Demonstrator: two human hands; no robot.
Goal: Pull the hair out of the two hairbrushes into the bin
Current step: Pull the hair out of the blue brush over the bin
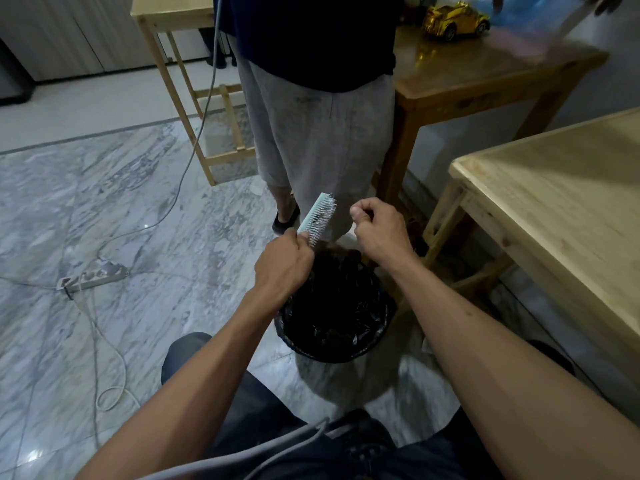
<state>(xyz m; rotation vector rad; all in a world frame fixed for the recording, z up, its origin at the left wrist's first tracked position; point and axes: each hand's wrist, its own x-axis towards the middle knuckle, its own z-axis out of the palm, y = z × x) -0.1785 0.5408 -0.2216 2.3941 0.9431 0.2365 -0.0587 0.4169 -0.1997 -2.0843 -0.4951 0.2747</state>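
Observation:
My left hand [282,263] grips the handle of a pale green hairbrush [318,218], held tilted up over the bin with its bristles facing right. A little dark hair shows among the bristles. To the right of the brush head, my right hand [375,226] has thumb and fingers pinched together on a small dark tuft of hair. Below both hands stands a round bin [334,306] lined with a black bag. Only one brush is in view.
Another person stands just beyond the bin in grey shorts [318,133]. A light wooden table [561,209] is at the right, a darker one [485,67] with a gold toy car [455,15] behind. A power strip [91,277] and cables lie on the marble floor at left.

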